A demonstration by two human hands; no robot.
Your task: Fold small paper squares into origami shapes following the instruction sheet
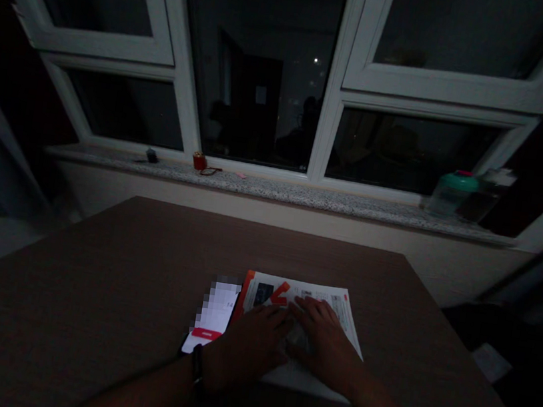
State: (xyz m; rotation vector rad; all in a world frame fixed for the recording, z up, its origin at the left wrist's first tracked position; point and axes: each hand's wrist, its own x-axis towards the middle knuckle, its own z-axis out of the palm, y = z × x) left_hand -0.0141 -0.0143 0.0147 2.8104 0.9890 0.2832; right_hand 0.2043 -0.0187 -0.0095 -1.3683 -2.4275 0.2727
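Note:
A thin book or magazine (347,316) with a white cover, an orange spine edge and a red-orange printed shape lies flat on the brown table (139,279). My left hand (257,337) rests over its left and middle part, fingers loosely bent and apart; a dark band (197,365) circles that wrist. On the right half of the cover lies my right hand (321,335), palm down with fingers spread. The two hands nearly meet at the fingertips. A phone (215,313) with a lit screen lies just left of the book, close to my left hand.
Beyond the table runs a speckled stone windowsill (313,197). On it stand a bottle with a green lid (455,189), a second container (487,197) beside it, a small red object (199,161) and a small dark object (151,156). The room is dim.

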